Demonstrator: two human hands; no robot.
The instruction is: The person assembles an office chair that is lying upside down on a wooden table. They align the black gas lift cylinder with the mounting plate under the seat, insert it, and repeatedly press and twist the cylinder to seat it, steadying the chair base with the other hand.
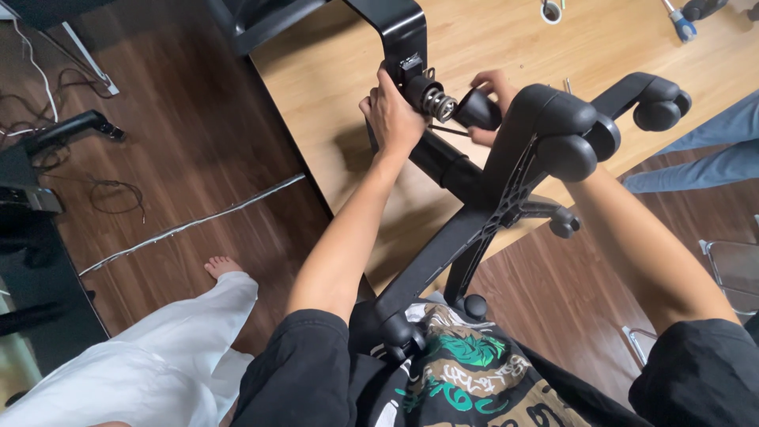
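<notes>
An upturned black office chair base [506, 190] with castor wheels [660, 107] lies across my lap and a light wooden table [316, 95]. My left hand [391, 115] grips the black seat mechanism [399, 47] beside a metal spring [437, 103]. My right hand [492, 99] is shut on a black round knob [478, 109] at the spring's end. A chair leg partly hides my right hand and forearm.
A roll of tape [551, 10] and a blue-handled tool [678, 22] lie at the table's far edge. A person's bare foot [224, 266] in white trousers stands at left on the dark wood floor. Cables [111, 194] trail there. Jeans-clad legs [704, 150] are at right.
</notes>
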